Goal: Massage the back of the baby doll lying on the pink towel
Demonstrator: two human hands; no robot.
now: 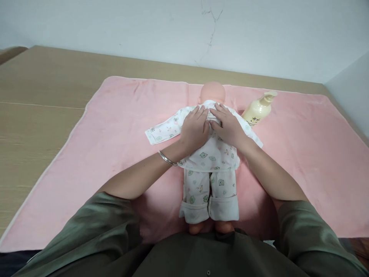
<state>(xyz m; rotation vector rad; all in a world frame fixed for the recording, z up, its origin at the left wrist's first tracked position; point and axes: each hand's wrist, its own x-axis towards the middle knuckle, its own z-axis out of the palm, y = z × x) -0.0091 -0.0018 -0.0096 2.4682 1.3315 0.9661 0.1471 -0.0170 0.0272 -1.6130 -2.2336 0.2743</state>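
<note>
A baby doll [212, 92] lies face down, its head away from me and its feet close to my body. It wears a white printed top [211, 158] and matching trousers [196, 188] with turned-up cuffs. Flat on the left side of its upper back rests my left hand [195, 129], fingers stretched out and a silver bangle on the wrist. My right hand [227, 126] lies the same way on the right side of the back, fingers extended. Both sets of fingertips meet near the collar. The doll's face is hidden.
Under the doll spreads a pink blanket [115, 123] on a wooden table [43, 84]. A cream pump bottle [258, 110] lies tilted by the doll's right-hand sleeve. Behind the table stands a pale wall [144, 30] with a crack.
</note>
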